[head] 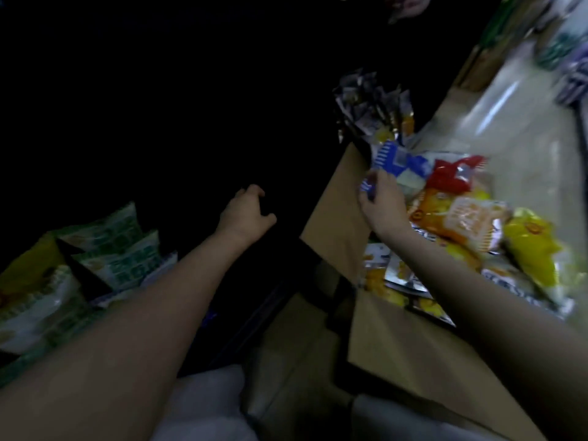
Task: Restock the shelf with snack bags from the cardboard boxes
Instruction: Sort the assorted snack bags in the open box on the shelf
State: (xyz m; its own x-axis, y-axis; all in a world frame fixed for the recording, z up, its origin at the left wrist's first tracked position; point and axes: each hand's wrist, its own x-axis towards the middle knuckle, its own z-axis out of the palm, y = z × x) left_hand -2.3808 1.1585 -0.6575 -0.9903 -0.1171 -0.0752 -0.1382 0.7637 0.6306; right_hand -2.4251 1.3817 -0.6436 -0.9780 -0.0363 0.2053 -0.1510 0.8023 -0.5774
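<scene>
A cardboard box (pixel 337 211) stands at the right, heaped with snack bags in red (pixel 451 176), orange (pixel 458 218) and yellow (pixel 531 246). My right hand (pixel 381 202) grips a blue-and-white snack bag (pixel 401 162) at the box's near-left corner, thumb and fingers curled on its lower edge. My left hand (pixel 246 211) reaches out into the dark shelf space in the middle, fingers loosely curled and holding nothing. Green-and-white snack bags (pixel 114 249) stand on the shelf at the lower left.
Dark silver-topped packets (pixel 372 103) stand in a row behind the box. A pale floor aisle (pixel 509 128) runs up the right, with blurred goods (pixel 560 49) along it. The shelf interior at the centre and upper left is too dark to make out.
</scene>
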